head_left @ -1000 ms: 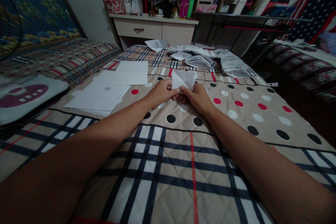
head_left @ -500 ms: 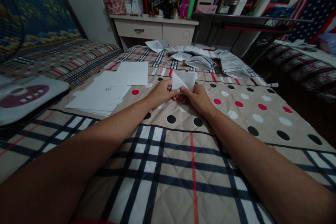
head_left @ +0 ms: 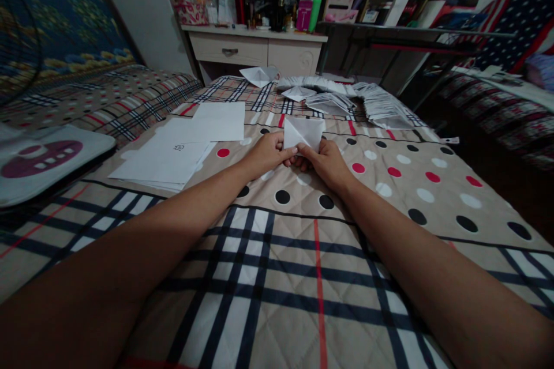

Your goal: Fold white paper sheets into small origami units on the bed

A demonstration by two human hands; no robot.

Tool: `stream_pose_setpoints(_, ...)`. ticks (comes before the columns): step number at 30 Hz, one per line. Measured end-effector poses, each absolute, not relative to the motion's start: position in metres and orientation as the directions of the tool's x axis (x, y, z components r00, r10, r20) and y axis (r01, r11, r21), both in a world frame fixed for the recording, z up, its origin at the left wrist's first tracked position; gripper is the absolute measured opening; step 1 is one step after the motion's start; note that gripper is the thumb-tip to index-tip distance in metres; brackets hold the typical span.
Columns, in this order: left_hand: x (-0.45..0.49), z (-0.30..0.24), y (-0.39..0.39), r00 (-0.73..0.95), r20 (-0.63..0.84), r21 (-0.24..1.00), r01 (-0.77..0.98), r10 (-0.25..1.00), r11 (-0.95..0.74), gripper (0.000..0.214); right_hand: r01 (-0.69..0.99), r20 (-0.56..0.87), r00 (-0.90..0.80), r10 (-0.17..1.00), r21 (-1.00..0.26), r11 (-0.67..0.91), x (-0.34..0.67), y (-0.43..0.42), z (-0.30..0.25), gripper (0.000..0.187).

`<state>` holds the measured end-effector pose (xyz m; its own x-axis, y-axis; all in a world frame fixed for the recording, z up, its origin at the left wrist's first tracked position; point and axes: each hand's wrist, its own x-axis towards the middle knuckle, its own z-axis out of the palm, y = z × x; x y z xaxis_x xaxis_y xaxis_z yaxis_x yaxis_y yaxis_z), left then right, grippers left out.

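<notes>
Both my hands pinch a small folded piece of white paper (head_left: 304, 130) just above the bedspread, with diagonal creases showing on its face. My left hand (head_left: 269, 154) grips its lower left edge, thumb pointing inward. At the lower right edge, my right hand (head_left: 328, 162) holds it with the thumb pressed on the front. The other fingers curl behind and under the paper, partly hidden. Left of my hands lies a stack of flat white sheets (head_left: 158, 155), its top sheet bearing a small dark mark. One more white sheet (head_left: 220, 121) overlaps it.
Beyond my hands, folded papers (head_left: 331, 102) lie in rows and piles on the patterned bedspread (head_left: 298, 277). A single folded piece (head_left: 258, 75) rests farther back. A fan base (head_left: 52, 158) stands at left. A white dresser (head_left: 229, 49) holds bottles and boxes behind the bed.
</notes>
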<state>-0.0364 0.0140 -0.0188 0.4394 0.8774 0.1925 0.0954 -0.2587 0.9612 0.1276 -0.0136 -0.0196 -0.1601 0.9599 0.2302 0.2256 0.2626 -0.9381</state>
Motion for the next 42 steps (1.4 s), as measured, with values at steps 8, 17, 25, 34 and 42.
stream_pose_setpoints(8,-0.0367,-0.0197,0.0149,0.43,0.19,0.963,0.093,0.882,-0.253,0.002,0.237,0.233,-0.164,0.958,-0.934,0.268,0.1282,-0.0136,-0.0196,0.041)
stream_pose_setpoints(17,-0.0367,-0.0227,0.0171,0.446,0.196,0.966,0.064,0.873,-0.25,0.005,0.224,0.22,-0.169,0.961,-0.941,0.255,0.1281,-0.0139,-0.0181,0.042)
stream_pose_setpoints(25,-0.0361,-0.0185,0.0134,0.443,0.199,0.966,0.062,0.874,-0.251,0.005,0.226,0.222,-0.158,0.962,-0.94,0.254,0.1287,-0.0126,-0.02,0.04)
stream_pose_setpoints(34,-0.0358,-0.0178,0.0132,0.444,0.189,0.967,0.069,0.876,-0.244,0.004,0.234,0.225,-0.16,0.961,-0.937,0.258,0.1291,-0.0141,-0.0184,0.041)
stream_pose_setpoints(42,-0.0354,-0.0194,0.0143,0.441,0.191,0.971,0.048,0.877,-0.236,0.004,0.237,0.223,-0.168,0.96,-0.936,0.259,0.1283,-0.0127,-0.0199,0.042)
